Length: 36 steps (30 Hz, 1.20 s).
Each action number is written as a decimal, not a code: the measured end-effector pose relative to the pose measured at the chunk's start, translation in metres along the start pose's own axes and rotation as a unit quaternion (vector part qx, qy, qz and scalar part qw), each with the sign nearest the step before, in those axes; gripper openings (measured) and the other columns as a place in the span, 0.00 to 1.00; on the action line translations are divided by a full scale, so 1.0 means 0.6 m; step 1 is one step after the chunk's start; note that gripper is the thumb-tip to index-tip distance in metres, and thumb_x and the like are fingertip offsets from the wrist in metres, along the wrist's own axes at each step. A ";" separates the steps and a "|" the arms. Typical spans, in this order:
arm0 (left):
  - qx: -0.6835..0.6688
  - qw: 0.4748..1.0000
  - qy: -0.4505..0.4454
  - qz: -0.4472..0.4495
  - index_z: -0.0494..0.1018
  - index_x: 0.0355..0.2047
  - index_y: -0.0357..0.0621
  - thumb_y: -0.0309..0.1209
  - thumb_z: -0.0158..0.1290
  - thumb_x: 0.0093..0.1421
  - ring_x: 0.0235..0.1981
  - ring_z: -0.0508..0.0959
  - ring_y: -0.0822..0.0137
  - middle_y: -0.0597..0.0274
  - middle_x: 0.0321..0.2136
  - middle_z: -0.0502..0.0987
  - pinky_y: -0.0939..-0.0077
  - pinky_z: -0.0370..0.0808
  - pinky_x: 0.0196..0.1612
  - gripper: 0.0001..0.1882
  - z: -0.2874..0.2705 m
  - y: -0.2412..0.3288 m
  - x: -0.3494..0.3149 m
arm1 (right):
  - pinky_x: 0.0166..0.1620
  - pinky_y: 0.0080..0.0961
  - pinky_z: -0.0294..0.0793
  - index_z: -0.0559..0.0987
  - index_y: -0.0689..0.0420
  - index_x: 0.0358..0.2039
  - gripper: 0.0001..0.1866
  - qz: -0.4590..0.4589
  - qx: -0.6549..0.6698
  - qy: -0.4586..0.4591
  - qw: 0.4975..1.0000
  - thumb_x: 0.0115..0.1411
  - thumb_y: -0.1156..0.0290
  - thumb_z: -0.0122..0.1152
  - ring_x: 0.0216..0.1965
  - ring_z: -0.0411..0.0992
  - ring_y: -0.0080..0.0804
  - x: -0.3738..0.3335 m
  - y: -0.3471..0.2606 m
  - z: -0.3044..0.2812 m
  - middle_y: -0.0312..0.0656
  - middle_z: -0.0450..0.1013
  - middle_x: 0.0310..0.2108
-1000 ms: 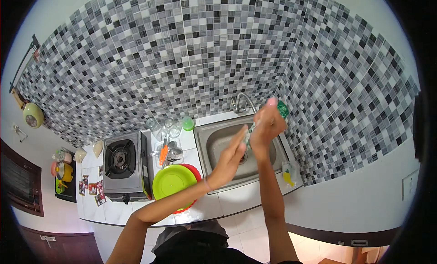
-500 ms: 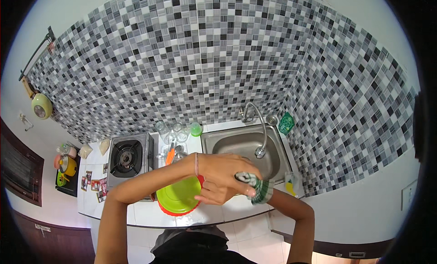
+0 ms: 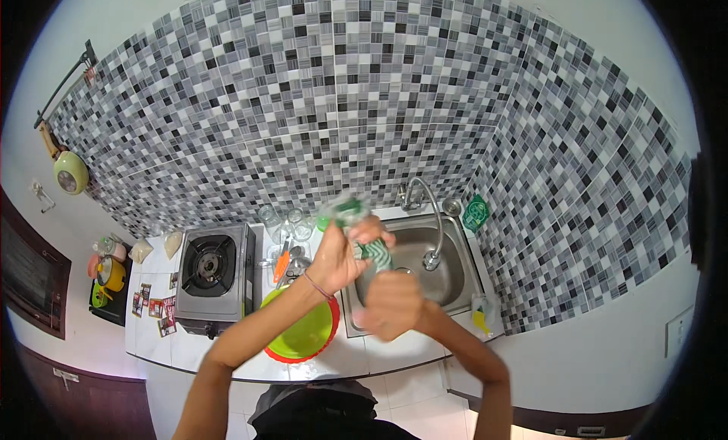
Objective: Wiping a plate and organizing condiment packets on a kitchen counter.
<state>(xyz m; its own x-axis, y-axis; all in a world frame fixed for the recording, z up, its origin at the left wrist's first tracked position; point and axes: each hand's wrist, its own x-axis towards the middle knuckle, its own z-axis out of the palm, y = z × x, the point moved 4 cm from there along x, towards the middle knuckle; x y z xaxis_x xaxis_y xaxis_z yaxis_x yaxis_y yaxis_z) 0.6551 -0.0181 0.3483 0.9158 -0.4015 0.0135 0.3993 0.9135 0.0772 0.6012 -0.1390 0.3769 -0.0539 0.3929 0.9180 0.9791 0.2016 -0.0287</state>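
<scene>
A green-and-white cloth (image 3: 375, 253) is stretched, twisted, between my two hands over the left side of the sink. My left hand (image 3: 339, 252), with a thin band at its wrist, is closed around its upper part, and a blurred end sticks out above the fingers. Lower and to the right, my right hand (image 3: 392, 303) is closed in a fist at the cloth's other end, smeared by motion. Below my left forearm sits a lime-green basin (image 3: 303, 335) with a red rim under it, partly covered by the arm.
The steel sink (image 3: 455, 288) has a curved tap (image 3: 437, 220) above it. Left of it are glasses (image 3: 302, 226), an orange-handled utensil (image 3: 282, 264) and a gas stove (image 3: 208, 269). A green packet (image 3: 476, 212) leans at the right wall. Small sachets (image 3: 157, 307) lie by the stove.
My hands have moved from overlapping low over the counter to apart, farther up by the sink. The cloth, bunched before, is now drawn out and twisted between them.
</scene>
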 end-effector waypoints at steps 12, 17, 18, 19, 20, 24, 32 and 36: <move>0.639 0.709 0.185 0.233 0.68 0.54 0.35 0.36 0.46 0.73 0.43 0.75 0.59 0.54 0.41 0.76 0.64 0.71 0.49 0.17 -0.084 -0.169 -0.067 | 0.16 0.20 0.50 0.58 0.45 0.11 0.29 0.525 0.077 0.680 0.507 0.68 0.52 0.52 0.09 0.51 0.21 -0.136 0.077 -0.079 0.30 0.53 0.08; 0.739 0.613 -0.016 0.279 0.49 0.74 0.46 0.11 0.42 0.54 0.76 0.41 0.42 0.42 0.75 0.40 0.55 0.45 0.74 0.45 -0.071 -0.190 -0.085 | 0.17 0.18 0.44 0.61 0.51 0.08 0.34 0.452 -0.135 0.585 0.660 0.72 0.53 0.48 0.10 0.49 0.18 -0.085 0.010 -0.077 0.33 0.58 0.07; 0.749 0.610 -0.033 0.256 0.47 0.75 0.47 0.11 0.42 0.55 0.76 0.39 0.43 0.43 0.75 0.38 0.55 0.44 0.75 0.46 -0.082 -0.194 -0.090 | 0.17 0.19 0.45 0.60 0.52 0.08 0.33 0.400 -0.112 0.571 0.708 0.73 0.55 0.48 0.10 0.49 0.19 -0.088 0.004 -0.074 0.34 0.58 0.08; 0.758 0.607 -0.050 0.232 0.45 0.76 0.48 0.11 0.42 0.56 0.76 0.36 0.44 0.44 0.76 0.36 0.55 0.43 0.75 0.47 -0.089 -0.199 -0.096 | 0.17 0.19 0.46 0.60 0.52 0.09 0.32 0.344 -0.088 0.556 0.751 0.73 0.57 0.48 0.10 0.49 0.19 -0.091 -0.003 -0.073 0.35 0.59 0.08; 0.753 0.622 -0.029 0.212 0.42 0.75 0.45 0.08 0.43 0.59 0.77 0.40 0.50 0.46 0.76 0.41 0.59 0.40 0.76 0.46 -0.087 -0.205 -0.104 | 0.17 0.22 0.50 0.59 0.52 0.10 0.31 0.316 -0.098 0.531 0.780 0.73 0.60 0.48 0.10 0.52 0.22 -0.087 -0.014 -0.069 0.35 0.58 0.08; 0.669 0.737 -0.098 0.027 0.34 0.76 0.45 0.19 0.43 0.69 0.76 0.46 0.59 0.49 0.75 0.45 0.67 0.46 0.74 0.42 -0.083 -0.192 -0.147 | 0.18 0.28 0.60 0.68 0.55 0.14 0.25 0.207 -0.314 0.337 0.863 0.70 0.64 0.51 0.12 0.61 0.32 -0.108 -0.062 -0.054 0.38 0.62 0.11; 0.314 0.862 -0.107 -0.384 0.67 0.61 0.32 0.72 0.25 0.67 0.54 0.77 0.69 0.55 0.55 0.76 0.72 0.69 0.62 0.52 -0.078 -0.096 -0.161 | 0.19 0.25 0.60 0.65 0.50 0.13 0.25 -0.144 -0.002 -0.106 0.984 0.57 0.63 0.71 0.13 0.60 0.27 -0.023 -0.172 0.067 0.33 0.58 0.12; 0.509 0.707 -0.074 -0.486 0.76 0.43 0.37 0.71 0.33 0.66 0.37 0.78 0.74 0.65 0.38 0.80 0.76 0.74 0.49 0.45 -0.106 -0.137 -0.146 | 0.18 0.22 0.54 0.62 0.49 0.12 0.27 -0.207 0.068 -0.163 0.962 0.59 0.62 0.69 0.13 0.57 0.24 -0.042 -0.210 0.147 0.30 0.56 0.12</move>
<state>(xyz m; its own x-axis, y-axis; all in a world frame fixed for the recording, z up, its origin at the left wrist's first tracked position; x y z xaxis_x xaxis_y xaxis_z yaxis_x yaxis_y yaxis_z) 0.5448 -0.0535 0.2771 0.1862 -0.8782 -0.4406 0.5306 -0.2875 0.7974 0.4622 -0.0953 0.3224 -0.5133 0.5105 0.6898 0.8276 0.5071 0.2407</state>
